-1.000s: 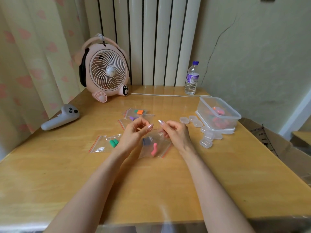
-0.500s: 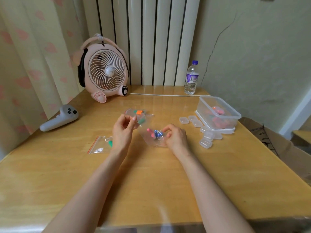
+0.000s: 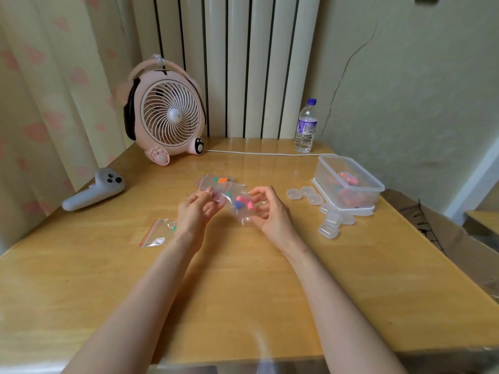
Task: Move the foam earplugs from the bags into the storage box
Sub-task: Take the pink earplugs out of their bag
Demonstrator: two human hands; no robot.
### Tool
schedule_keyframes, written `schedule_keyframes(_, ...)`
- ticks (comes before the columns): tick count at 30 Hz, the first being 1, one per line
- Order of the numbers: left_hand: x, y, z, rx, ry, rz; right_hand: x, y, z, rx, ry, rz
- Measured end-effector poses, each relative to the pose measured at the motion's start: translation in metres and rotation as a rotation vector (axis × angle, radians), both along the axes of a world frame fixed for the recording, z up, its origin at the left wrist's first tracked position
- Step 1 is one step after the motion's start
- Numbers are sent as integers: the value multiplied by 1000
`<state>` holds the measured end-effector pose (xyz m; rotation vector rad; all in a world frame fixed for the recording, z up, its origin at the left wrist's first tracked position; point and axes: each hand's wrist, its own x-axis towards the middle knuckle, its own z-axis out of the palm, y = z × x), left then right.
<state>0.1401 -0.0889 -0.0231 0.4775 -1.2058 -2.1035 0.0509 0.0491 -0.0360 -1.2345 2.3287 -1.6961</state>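
Our left hand (image 3: pixel 195 215) pinches the near-left edge of the clear bag (image 3: pixel 239 217), grip clamped on plastic. Pink and blue earplugs (image 3: pixel 244 205) sit inside it, above the table (image 3: pixel 243 279). Our right hand (image 3: pixel 271 215) curls round the bag's other side. We should spread the mouth wide, then carry it right to the storage box (image 3: pixel 328 171).

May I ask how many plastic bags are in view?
3: first bag held between the left hand and right hand; second bag on the table by the left wrist; third bag beyond the hands. Others may hide behind the hands.
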Motion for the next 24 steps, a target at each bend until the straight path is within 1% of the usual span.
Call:
schedule_keyframes(3,1,3,-2,-97,-175,-38,-2,-2,0,-114,-8,-80)
schedule_keyframes(5,2,8,-3,-186,-343,-58,-4,0,2,-143,-78,-100)
schedule_keyframes(8,3,10,-4,-340,-554,-76,-4,5,9,-184,-199,-52)
schedule_keyframes(10,2,9,-5,-423,-641,-87,-3,7,13,-209,-239,-47)
schedule_keyframes(12,2,7,-7,-478,-690,-97,-3,8,14,-231,-258,-46)
schedule_keyframes(18,1,5,-11,-600,-737,-86,-5,9,18,-326,-267,-51)
schedule_keyframes(21,-2,4,-13,-670,-707,13,-8,9,17,-337,-253,-68)
schedule_keyframes(22,-3,3,-14,-705,-670,67,-8,9,17,-335,-262,-72)
schedule_keyframes(24,-2,4,-11,-712,-500,106,-7,9,18,-340,-274,-72)
